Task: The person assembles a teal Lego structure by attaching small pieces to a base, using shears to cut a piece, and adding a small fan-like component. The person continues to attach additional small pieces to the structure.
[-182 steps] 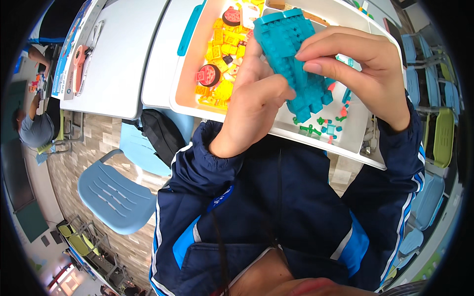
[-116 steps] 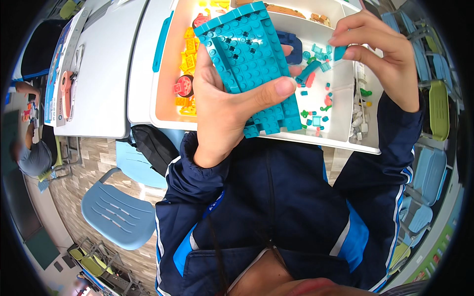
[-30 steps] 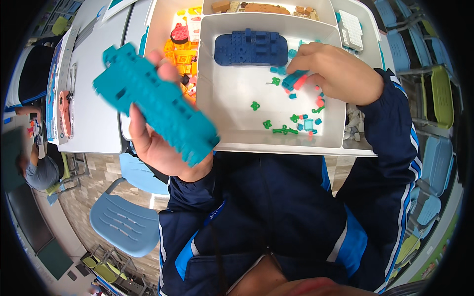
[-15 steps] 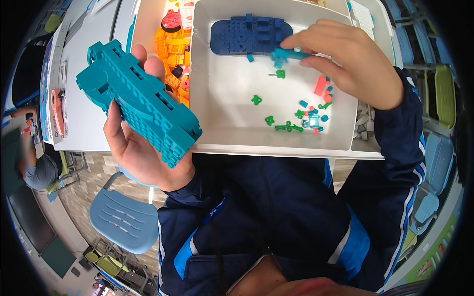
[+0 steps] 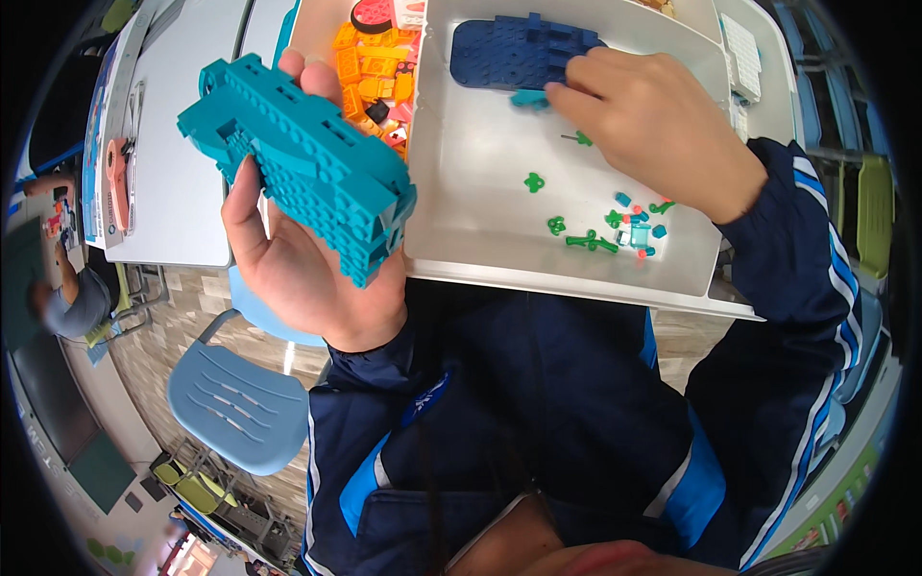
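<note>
My left hand (image 5: 322, 288) is closed around a long teal model built of studded bricks (image 5: 307, 168), tilted, above the left edge of the tray. My right hand (image 5: 663, 125) reaches into the large white compartment, knuckles up, with its fingers pinched. At its fingertips a teal brick piece (image 5: 528, 99) shows, mostly covered by the hand. Just beyond lies a dark blue built brick slab (image 5: 509, 53), its right end behind my fingers. Green plant pieces (image 5: 591, 241) and small blue, coral and clear pieces (image 5: 639, 233) lie scattered nearer me.
The white tray (image 5: 567, 280) has a left compartment of orange and coral bricks (image 5: 379, 67) and a right one with a white plate (image 5: 740, 58). A coral cutter-like tool (image 5: 117, 182) lies on the table at left. A blue chair (image 5: 235, 394) stands below; another person (image 5: 82, 307) sits far left.
The view has shifted, so the tray appears farther right and higher. My right hand has turned knuckles up over the compartment, hiding most of the teal piece. My left hand keeps its hold.
</note>
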`<state>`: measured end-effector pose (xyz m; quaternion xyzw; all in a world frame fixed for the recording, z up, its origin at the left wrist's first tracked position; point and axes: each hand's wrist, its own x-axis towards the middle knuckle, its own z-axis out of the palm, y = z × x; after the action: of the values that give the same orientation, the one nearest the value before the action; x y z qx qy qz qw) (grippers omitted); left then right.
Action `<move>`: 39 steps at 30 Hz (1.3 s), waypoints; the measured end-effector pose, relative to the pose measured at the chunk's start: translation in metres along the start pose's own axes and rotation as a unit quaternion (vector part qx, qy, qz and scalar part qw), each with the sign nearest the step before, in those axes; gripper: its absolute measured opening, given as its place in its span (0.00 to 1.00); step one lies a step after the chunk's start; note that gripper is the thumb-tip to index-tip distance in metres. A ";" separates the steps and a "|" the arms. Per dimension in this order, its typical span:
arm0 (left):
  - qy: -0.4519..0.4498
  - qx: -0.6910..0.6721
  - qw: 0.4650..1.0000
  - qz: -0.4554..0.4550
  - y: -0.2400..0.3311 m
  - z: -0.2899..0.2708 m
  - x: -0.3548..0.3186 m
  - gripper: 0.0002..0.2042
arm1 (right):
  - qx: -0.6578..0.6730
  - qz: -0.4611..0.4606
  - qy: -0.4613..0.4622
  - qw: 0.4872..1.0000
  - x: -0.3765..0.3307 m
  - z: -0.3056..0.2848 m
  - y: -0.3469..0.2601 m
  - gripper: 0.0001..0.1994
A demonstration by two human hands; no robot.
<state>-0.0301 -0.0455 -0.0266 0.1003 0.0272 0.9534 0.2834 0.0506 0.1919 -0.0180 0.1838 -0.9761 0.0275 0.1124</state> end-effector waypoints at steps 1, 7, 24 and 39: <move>-0.004 0.001 1.000 -0.002 0.000 -0.001 0.001 0.32 | -0.015 0.006 -0.022 1.000 -0.003 -0.004 0.000 0.08; -0.018 -0.035 0.999 -0.006 0.004 -0.008 -0.003 0.32 | -0.010 0.067 -0.087 0.994 -0.025 -0.045 0.009 0.03; -0.014 -0.015 0.998 -0.052 0.006 -0.005 -0.001 0.31 | 0.191 -0.101 -0.146 0.965 0.002 -0.004 0.002 0.04; -0.037 -0.003 0.997 -0.066 0.006 -0.006 -0.001 0.33 | 0.265 -0.080 -0.042 0.960 -0.002 -0.010 0.022 0.06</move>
<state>-0.0339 -0.0508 -0.0322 0.1327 0.0206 0.9282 0.3470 0.0463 0.2142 -0.0089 0.2850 -0.9200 0.2682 0.0206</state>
